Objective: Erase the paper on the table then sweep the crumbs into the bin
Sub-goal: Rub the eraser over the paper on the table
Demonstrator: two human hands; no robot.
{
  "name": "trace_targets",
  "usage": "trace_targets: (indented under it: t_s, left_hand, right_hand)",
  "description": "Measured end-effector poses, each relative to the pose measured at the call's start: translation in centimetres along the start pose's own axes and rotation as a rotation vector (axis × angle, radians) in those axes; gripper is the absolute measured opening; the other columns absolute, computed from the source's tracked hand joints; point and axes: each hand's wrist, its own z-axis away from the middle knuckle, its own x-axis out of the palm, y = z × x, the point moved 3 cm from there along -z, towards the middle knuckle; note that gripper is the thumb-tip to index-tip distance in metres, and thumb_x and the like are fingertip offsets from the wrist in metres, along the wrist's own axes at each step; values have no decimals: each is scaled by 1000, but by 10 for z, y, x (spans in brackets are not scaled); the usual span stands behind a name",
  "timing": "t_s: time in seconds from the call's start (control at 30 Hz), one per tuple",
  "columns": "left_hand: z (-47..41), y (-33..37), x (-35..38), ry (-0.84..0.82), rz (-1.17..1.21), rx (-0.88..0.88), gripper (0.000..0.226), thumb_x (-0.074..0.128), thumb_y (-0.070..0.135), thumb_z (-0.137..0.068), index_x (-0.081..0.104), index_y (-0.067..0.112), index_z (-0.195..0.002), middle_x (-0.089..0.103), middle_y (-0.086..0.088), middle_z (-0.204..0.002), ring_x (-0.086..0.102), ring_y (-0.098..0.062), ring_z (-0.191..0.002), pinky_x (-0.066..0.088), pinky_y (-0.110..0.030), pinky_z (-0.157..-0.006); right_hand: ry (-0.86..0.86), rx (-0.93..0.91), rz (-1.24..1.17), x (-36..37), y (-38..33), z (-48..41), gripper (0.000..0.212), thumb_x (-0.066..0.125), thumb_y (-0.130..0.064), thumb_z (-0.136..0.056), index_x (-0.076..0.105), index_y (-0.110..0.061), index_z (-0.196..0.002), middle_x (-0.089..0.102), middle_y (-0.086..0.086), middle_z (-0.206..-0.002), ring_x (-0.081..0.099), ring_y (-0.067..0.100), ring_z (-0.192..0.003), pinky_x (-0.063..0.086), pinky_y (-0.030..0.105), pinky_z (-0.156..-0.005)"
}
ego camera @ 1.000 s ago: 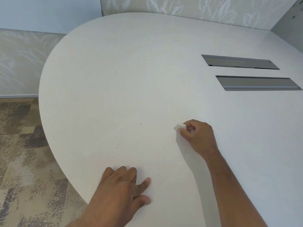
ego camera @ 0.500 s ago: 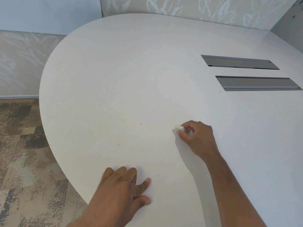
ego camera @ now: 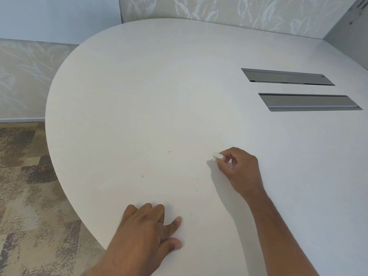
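A small white eraser (ego camera: 218, 156) is pinched between the thumb and fingers of my right hand (ego camera: 240, 170), its tip on the white surface near the table's middle. My left hand (ego camera: 148, 228) lies flat near the front edge, fingers spread and pressing down. A sheet of paper cannot be told apart from the white table (ego camera: 159, 86). Several tiny dark crumbs (ego camera: 142, 176) are scattered between the two hands. No bin is in view.
Two grey recessed cable trays (ego camera: 286, 76) (ego camera: 308, 102) sit in the table at the right. The rounded table edge curves along the left, with patterned carpet (ego camera: 23, 186) below it. Patterned wall panels stand behind.
My right hand with the eraser made small rubbing strokes, dipping toward me and back up. The left hand has stayed in place.
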Motion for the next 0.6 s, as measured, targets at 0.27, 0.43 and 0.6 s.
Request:
trace_targets:
  t_s: [0.27, 0.43, 0.6]
  left_hand:
    - [0, 0, -2, -31, -8, -21, 47, 48, 71, -81, 81, 51, -107, 24, 17, -76, 47, -7, -60, 41, -25, -59]
    - [1, 1, -1, -5, -14, 4, 47, 48, 70, -82, 82, 48, -107, 28, 16, -73, 39, -4, -68, 34, -25, -61]
    - [1, 0, 0, 13, 1, -4, 47, 49, 71, -82, 82, 48, -106, 28, 16, -73, 34, -5, -69, 38, -25, -60]
  right_hand:
    - [-109, -42, -9, -3, 2, 45, 18, 85, -26, -81, 70, -29, -73, 69, -25, -81, 62, 9, -75, 49, 29, -73]
    - [-46, -27, 47, 1, 4, 32, 21, 80, -31, -84, 64, -27, -72, 66, -16, -72, 59, 10, -72, 52, 48, -78]
    - [-38, 37, 33, 4, 4, 19, 19, 75, -37, -87, 64, -28, -75, 67, -14, -73, 62, 11, -75, 53, 46, -81]
